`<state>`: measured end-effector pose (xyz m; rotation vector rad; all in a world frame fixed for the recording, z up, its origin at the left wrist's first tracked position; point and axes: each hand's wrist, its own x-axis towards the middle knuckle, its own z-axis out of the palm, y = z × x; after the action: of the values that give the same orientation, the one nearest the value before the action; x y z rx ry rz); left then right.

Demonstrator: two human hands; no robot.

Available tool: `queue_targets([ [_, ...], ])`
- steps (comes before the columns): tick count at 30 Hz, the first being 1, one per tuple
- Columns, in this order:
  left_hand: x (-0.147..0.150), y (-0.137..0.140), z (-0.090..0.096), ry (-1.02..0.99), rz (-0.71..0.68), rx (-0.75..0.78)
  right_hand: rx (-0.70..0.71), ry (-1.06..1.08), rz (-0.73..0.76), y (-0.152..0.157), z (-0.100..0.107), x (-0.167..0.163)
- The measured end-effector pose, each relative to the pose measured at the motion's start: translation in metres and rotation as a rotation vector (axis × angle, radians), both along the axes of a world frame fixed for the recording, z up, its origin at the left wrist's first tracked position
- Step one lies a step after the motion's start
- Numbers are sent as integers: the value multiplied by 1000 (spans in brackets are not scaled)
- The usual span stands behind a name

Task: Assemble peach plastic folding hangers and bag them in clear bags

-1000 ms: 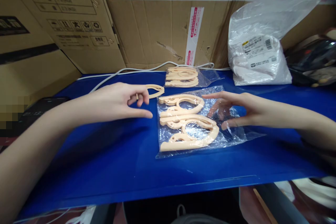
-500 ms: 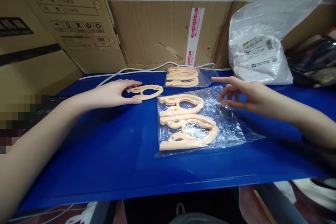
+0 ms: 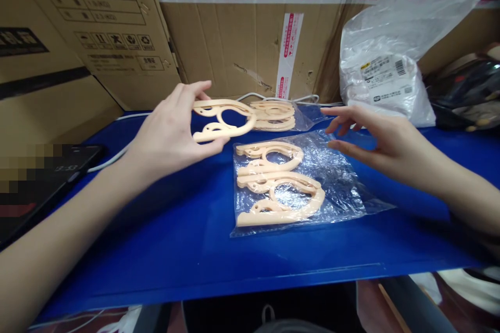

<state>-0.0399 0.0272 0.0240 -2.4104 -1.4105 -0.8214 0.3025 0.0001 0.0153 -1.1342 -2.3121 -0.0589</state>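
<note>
My left hand (image 3: 172, 127) grips a beige folding hanger (image 3: 228, 131) by its edges, thumb below and fingers above. It is folded up and raised off the blue tabletop. In front of me lies a clear plastic bag (image 3: 346, 182) with folded beige hangers (image 3: 318, 200) inside. Behind it, a second clear bag (image 3: 307, 114) with more such hangers (image 3: 273, 126) is partly covered by the held one. Over the right side of the nearer bag hovers my right hand (image 3: 375, 135), open, fingers bent and apart from the thumb.
Cardboard boxes (image 3: 234, 36) wall off the back and left. A white plastic package (image 3: 386, 78) stands at the back right, beside dark items. A black phone (image 3: 78, 158) lies at the left, near a white cable (image 3: 111, 161). The blue tabletop (image 3: 187, 250) ends close to me.
My left hand has lifted the hanger off the tabletop and tilted it towards me. My right hand has risen slightly and its thumb has spread from the fingers.
</note>
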Motion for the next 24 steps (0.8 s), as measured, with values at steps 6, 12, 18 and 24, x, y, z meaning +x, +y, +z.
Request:
queue_targets([
  [6,36,-34,-9,-157,-354,-113,1,16,99,-26,5,-24],
  [12,53,-45,-25,-148,-514,-214,3,-113,274,-28,-6,-34],
  [18,60,-47,-33,-143,-549,-212,8,-114,308,-27,-13,-41],
  [24,57,-43,-29,-84,-524,-275,-28,-135,257,-27,-8,-39],
])
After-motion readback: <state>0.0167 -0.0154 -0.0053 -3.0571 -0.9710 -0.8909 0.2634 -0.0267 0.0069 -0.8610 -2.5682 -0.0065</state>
